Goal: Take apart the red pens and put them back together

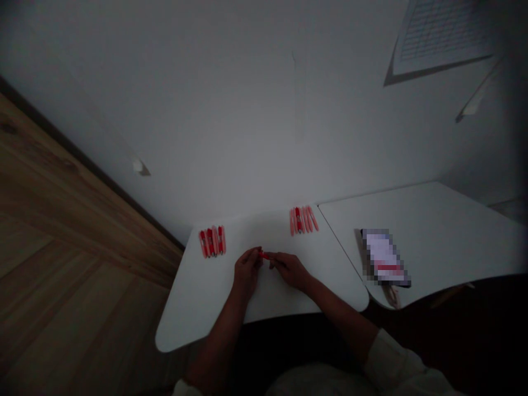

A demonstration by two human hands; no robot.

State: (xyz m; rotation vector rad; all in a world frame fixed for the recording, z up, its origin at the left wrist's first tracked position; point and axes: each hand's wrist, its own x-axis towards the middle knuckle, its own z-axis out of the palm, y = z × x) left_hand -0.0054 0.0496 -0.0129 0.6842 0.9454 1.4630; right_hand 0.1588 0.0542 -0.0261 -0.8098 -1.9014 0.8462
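Observation:
My left hand [247,269] and my right hand [289,269] meet over a white table [264,297]. Between their fingertips they pinch a small red cylindrical item [264,254], mostly hidden by my fingers. Farther off, near the table's far edge, lies a tight row of several red and pink sticks with dark labels [212,241], to the left of my hands. A second row of several paler pink sticks [303,220], one of them red, lies ahead and to the right.
A second white table [421,231] adjoins on the right, with a blurred flat packet [384,256] on it. A white wall [247,110] rises behind, with a wooden floor [61,247] to the left and a grid-patterned panel [441,33] high up.

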